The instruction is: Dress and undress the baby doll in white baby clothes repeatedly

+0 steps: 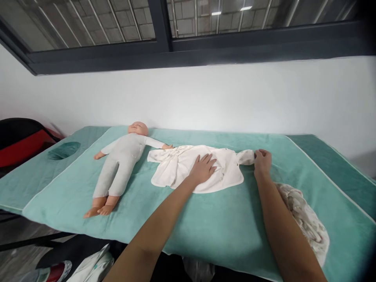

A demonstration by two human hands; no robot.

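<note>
One doll (pixel 127 149) lies left of the left hand (pixel 203 169); the white shirt (pixel 227 174), off it, is spread flat beneath that hand's parted fingers; the right hand (pixel 263 161) pinches one sleeve (pixel 245 157) (the opposite sleeve (pixel 156 156) looks rumpled).

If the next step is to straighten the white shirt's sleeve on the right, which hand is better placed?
Probably the right hand: it is curled at the end of that sleeve. The left hand lies spread on the white shirt, seemingly better suited to hold it flat.
</note>
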